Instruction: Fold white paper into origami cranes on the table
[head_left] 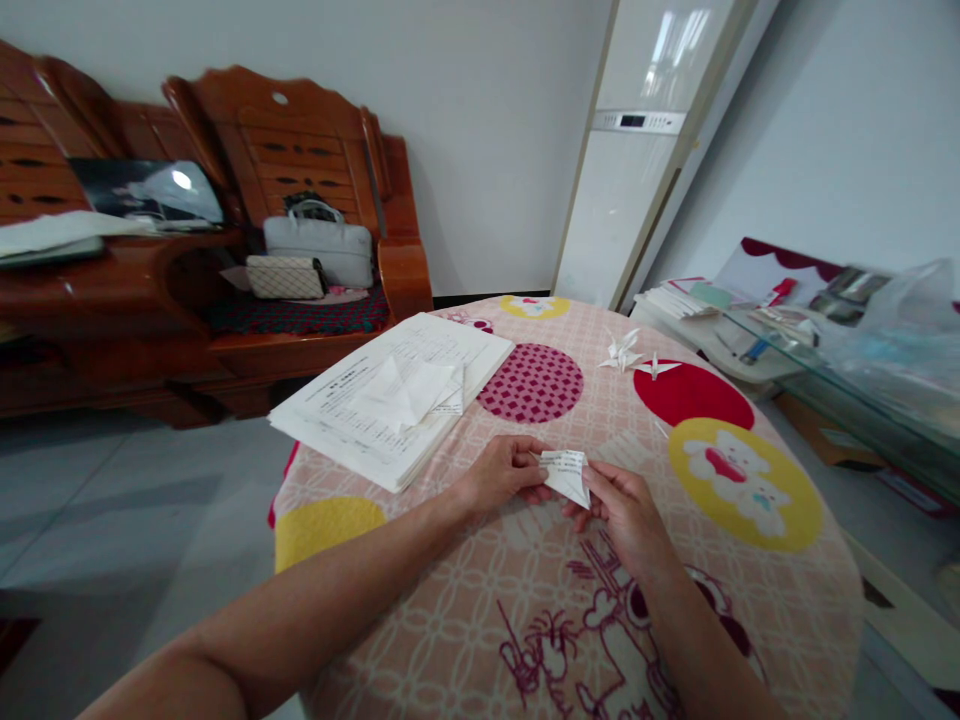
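And here we are at the round table, both hands busy on one small folded paper [564,474] right at the centre of the dial. Left hand [511,468] comes in from eight o'clock, fingers closed on the paper's left edge. Right hand [621,500] arrives from five o'clock, thumb pressed to the right edge, pinching it firmly. A point of the paper aims down towards six, and printed lines run across its upper face. It appears to sit just above the tablecloth [457,620], though from this angle I can't tell whether it touches.

Look out to ten o'clock: a thick stack of printed sheets [337,425], with loose folded pieces [409,392] lying on top. Swing round to one o'clock and there's a white paper crane [621,350], wings spread, a smaller crane [655,368] just beside it, partly over the red circle [701,398] at two. Three o'clock brings a yellow circle with two white bears [739,485].

Beyond the table, a carved wooden chair [300,125] stands at eleven, a grey handbag [322,250] on its seat. Out at two, a clear plastic bag [900,335] rests above a glass shelf [817,385].
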